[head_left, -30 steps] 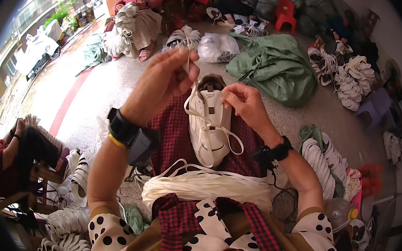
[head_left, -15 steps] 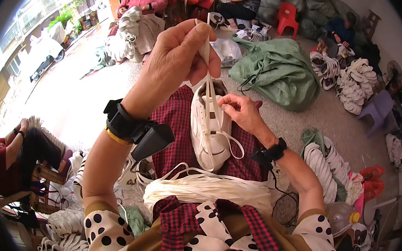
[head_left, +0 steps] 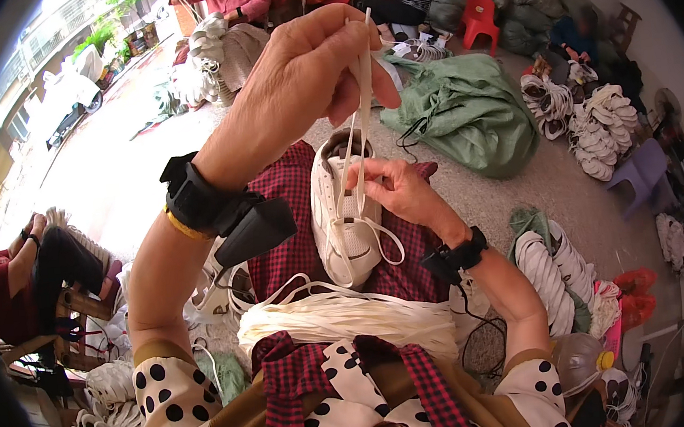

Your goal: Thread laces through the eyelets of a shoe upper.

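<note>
A white sneaker [head_left: 350, 253] rests on my lap over a red-and-black checked apron [head_left: 281, 211], its opening away from me. A flat cream shoelace [head_left: 363, 90] runs up from the eyelets, with a loose loop hanging at the toe's right side. High above the shoe, my left hand [head_left: 320, 61] is closed on the lace's upper ends, pulling them upright. My right hand [head_left: 401, 190] is lower, beside the shoe's tongue, finger and thumb closed around the lace strands. A thick bundle of cream laces [head_left: 348, 327] lies across my lap, near my body.
A green sack [head_left: 464, 117] lies on the floor ahead right, with a red plastic chair [head_left: 480, 22] behind it. Stacked white shoe parts [head_left: 605, 129] and a purple stool [head_left: 639, 171] are to the right. Other people sit at the left and far side. A clear bottle [head_left: 579, 363] stands near my right elbow.
My left hand has risen slightly, drawing the lace up. My right hand has moved left onto the lace strands. The view has shifted a little.
</note>
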A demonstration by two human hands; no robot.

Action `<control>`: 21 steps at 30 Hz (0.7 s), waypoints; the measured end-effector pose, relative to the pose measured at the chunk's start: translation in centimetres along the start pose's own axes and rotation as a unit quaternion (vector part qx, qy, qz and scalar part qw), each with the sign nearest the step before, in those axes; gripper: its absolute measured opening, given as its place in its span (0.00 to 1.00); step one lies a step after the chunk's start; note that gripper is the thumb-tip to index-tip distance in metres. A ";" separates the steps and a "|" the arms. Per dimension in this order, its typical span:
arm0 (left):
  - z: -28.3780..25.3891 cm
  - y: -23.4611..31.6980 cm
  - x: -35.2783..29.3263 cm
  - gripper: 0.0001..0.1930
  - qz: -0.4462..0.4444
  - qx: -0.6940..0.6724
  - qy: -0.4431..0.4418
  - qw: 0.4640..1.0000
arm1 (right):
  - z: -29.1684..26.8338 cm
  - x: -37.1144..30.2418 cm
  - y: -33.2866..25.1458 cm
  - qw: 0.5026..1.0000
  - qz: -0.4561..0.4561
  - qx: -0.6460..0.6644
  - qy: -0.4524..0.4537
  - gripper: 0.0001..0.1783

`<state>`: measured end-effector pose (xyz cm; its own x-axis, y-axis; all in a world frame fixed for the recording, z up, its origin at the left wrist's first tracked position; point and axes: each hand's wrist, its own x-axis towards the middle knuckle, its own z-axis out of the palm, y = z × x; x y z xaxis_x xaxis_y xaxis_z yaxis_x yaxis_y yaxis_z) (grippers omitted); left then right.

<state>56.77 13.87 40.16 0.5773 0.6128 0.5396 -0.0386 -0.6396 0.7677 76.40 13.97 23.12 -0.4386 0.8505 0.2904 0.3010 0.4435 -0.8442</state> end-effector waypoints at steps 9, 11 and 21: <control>0.0 0.6 -1.5 0.13 -0.055 -0.061 0.049 0.995 | -0.4 2.1 -2.7 0.967 -0.039 0.244 -0.065 0.15; -1.6 0.0 -3.3 0.11 -0.072 -0.101 0.088 0.988 | -1.0 1.4 -2.4 0.955 0.000 0.273 0.115 0.19; -22.8 -19.3 -20.6 0.05 -0.184 -0.198 0.470 0.840 | -11.7 -9.4 13.4 0.778 0.116 0.464 0.408 0.22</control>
<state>27.00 24.21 22.07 -0.2837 0.9497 0.1324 -0.3741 -0.2368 0.8967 94.52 15.21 14.35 0.3344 0.9412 -0.0480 -0.6145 0.1792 -0.7683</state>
